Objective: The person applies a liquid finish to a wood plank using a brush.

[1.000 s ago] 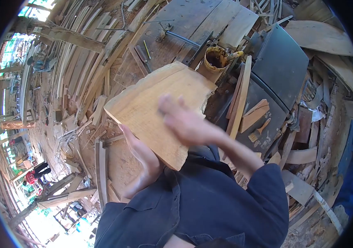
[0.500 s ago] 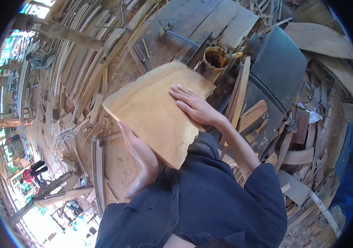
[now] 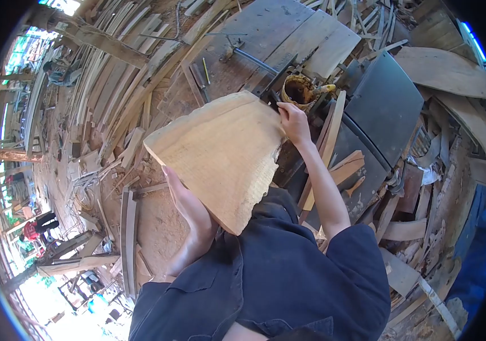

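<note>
A broad, pale wooden board (image 3: pixel 214 156) with rough, bark-like edges is tilted up in front of my body. My left hand (image 3: pixel 189 207) supports its left lower edge, thumb along the rim and the other fingers hidden behind. At the board's upper right corner is my right hand (image 3: pixel 295 124), its fingers curled closed by a small dark object (image 3: pixel 273 100); what they hold I cannot make out. Just beyond that hand stands a stained glue pot (image 3: pixel 298 91) with a brush handle (image 3: pixel 325 88) leaning out of it.
Behind the board is a wooden workbench (image 3: pixel 271 28) bearing a metal bar clamp (image 3: pixel 256 60) and a pencil (image 3: pixel 206 71). A dark panel (image 3: pixel 388 105), wood strips (image 3: pixel 334 145) and a paintbrush (image 3: pixel 355 186) lie to the right. Stacked planks (image 3: pixel 112 85) fill the left; a person (image 3: pixel 37 227) is far off.
My right hand has left the board's face, where it lay flat, and moved up to the right corner near the pot, its fingers now curled. My left hand keeps hold of the board.
</note>
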Demonstrator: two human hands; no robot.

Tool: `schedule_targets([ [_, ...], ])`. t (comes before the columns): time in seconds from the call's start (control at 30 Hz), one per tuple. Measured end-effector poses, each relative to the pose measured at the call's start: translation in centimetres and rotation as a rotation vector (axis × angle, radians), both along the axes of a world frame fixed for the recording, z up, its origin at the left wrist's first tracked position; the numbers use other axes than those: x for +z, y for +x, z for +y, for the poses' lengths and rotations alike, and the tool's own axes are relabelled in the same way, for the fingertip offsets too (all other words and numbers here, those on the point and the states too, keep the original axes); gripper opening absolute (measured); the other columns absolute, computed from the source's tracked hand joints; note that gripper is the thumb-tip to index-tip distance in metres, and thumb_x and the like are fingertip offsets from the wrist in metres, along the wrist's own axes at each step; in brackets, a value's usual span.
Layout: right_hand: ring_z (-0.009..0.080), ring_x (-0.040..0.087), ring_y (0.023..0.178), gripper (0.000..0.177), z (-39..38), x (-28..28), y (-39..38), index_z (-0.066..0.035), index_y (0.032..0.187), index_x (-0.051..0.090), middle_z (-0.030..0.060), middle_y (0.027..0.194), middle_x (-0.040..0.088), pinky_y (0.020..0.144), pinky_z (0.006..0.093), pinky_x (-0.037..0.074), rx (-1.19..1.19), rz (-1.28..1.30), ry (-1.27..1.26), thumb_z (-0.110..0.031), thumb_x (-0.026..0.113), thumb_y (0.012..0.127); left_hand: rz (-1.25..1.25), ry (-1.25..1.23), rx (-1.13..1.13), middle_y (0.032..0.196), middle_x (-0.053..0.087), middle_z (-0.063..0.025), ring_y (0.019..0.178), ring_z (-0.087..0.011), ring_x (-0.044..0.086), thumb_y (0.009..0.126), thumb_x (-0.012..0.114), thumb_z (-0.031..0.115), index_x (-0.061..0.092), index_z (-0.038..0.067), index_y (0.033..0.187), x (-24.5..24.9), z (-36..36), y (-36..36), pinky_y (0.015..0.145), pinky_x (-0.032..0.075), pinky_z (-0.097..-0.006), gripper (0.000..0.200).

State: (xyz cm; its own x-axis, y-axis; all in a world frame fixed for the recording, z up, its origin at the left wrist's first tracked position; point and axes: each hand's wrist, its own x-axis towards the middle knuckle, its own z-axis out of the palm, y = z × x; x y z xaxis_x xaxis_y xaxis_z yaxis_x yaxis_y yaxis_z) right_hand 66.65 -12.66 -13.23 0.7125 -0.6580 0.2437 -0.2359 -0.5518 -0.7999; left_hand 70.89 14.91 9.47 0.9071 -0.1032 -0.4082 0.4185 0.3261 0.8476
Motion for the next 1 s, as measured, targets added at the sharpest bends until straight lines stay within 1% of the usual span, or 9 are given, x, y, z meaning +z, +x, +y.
schedule_targets([
  [0.07, 0.0394, 0.071, 0.104, 0.021, -0.2, -0.2, 2.0, -0.001, 0.114, 0.07, 0.0207, 0.113, 0.073, 0.092, 0.0476, 0.056, 0.06, 0.047, -0.053, -0.01, 0.062, 0.097, -0.011, 0.015, 0.006, 0.144, 0.053, -0.0141, 0.128, -0.0239, 0.055, 0.112, 0.039, 0.053, 0.04, 0.001, 0.153, -0.6, 0.5, 0.1, 0.109, 0.043, -0.0372, 0.066],
  [0.13, 0.0423, 0.069, 0.11, 0.031, -0.5, -1.9, 4.0, 0.004, 0.124, 0.065, 0.0238, 0.112, 0.073, 0.096, 0.0462, 0.055, 0.064, 0.427, -0.116, -0.012, 0.061, 0.098, -0.02, 0.025, 0.012, 0.144, 0.054, -0.0143, 0.128, -0.0238, 0.056, 0.112, 0.039, 0.053, 0.04, 0.001, 0.153, -0.9, 0.7, 0.0, 0.109, 0.044, -0.037, 0.066],
  [0.3, 0.0437, 0.072, 0.105, 0.022, -1.4, -5.7, 8.4, 0.006, 0.111, 0.064, 0.0293, 0.114, 0.072, 0.09, 0.0506, 0.059, 0.013, 0.665, -0.123, -0.008, 0.058, 0.096, 0.014, -0.001, 0.015, 0.143, 0.055, -0.0137, 0.127, -0.0241, 0.057, 0.112, 0.039, 0.052, 0.041, 0.0, 0.152, -1.4, 1.7, 0.1, 0.107, 0.045, -0.0366, 0.065],
  [0.37, 0.0354, 0.077, 0.095, 0.019, -1.6, -6.7, 9.2, 0.005, 0.109, 0.066, 0.026, 0.108, 0.074, 0.08, 0.0432, 0.064, 0.008, 0.696, -0.249, -0.001, 0.058, 0.093, 0.032, -0.016, 0.022, 0.142, 0.057, -0.012, 0.127, -0.0249, 0.058, 0.112, 0.04, 0.053, 0.044, 0.003, 0.151, -2.2, 2.5, 0.2, 0.107, 0.046, -0.0375, 0.064],
  [0.53, 0.0365, 0.077, 0.094, 0.016, -1.3, -5.8, 8.9, 0.004, 0.101, 0.072, 0.0269, 0.105, 0.073, 0.079, 0.0423, 0.064, 0.048, 0.672, -0.338, 0.0, 0.063, 0.088, 0.06, -0.032, 0.038, 0.142, 0.059, -0.0093, 0.126, -0.0251, 0.059, 0.111, 0.041, 0.054, 0.047, 0.006, 0.151, -3.0, 3.5, 0.3, 0.107, 0.047, -0.0379, 0.062],
  [0.67, 0.0413, 0.074, 0.096, 0.017, -1.0, -5.1, 8.1, 0.001, 0.1, 0.072, 0.0252, 0.103, 0.072, 0.079, 0.0477, 0.061, 0.124, 0.704, -0.393, -0.005, 0.061, 0.088, 0.03, -0.034, 0.02, 0.142, 0.057, -0.0109, 0.126, -0.0243, 0.059, 0.112, 0.04, 0.053, 0.045, 0.003, 0.151, -3.1, 3.2, 0.2, 0.107, 0.047, -0.0372, 0.064],
  [0.77, 0.0344, 0.073, 0.094, 0.022, 0.3, -0.3, 6.5, -0.003, 0.104, 0.075, 0.017, 0.1, 0.071, 0.081, 0.0469, 0.058, 0.043, 0.594, -0.495, -0.011, 0.066, 0.086, 0.026, -0.033, 0.013, 0.143, 0.056, -0.0126, 0.127, -0.0236, 0.058, 0.112, 0.04, 0.053, 0.042, 0.001, 0.152, -3.0, 3.3, 0.5, 0.108, 0.046, -0.0361, 0.066],
  [0.93, 0.03, 0.066, 0.1, 0.032, 2.3, 8.8, 0.0, -0.006, 0.112, 0.076, 0.0152, 0.098, 0.07, 0.089, 0.0435, 0.055, 0.012, 0.395, -0.532, -0.017, 0.07, 0.083, 0.043, -0.008, -0.006, 0.143, 0.055, -0.0129, 0.126, -0.0239, 0.058, 0.112, 0.039, 0.054, 0.041, 0.001, 0.152, -2.2, 2.7, 0.5, 0.107, 0.046, -0.0364, 0.067],
  [1.0, 0.0282, 0.068, 0.096, 0.036, 3.1, 11.1, -2.9, -0.004, 0.117, 0.076, 0.0145, 0.097, 0.069, 0.085, 0.0406, 0.056, 0.162, 0.293, -0.178, -0.014, 0.07, 0.083, 0.037, -0.006, -0.022, 0.144, 0.055, -0.0135, 0.127, -0.0247, 0.058, 0.112, 0.038, 0.055, 0.04, 0.0, 0.153, -2.0, 2.6, 0.6, 0.108, 0.045, -0.0366, 0.068],
])
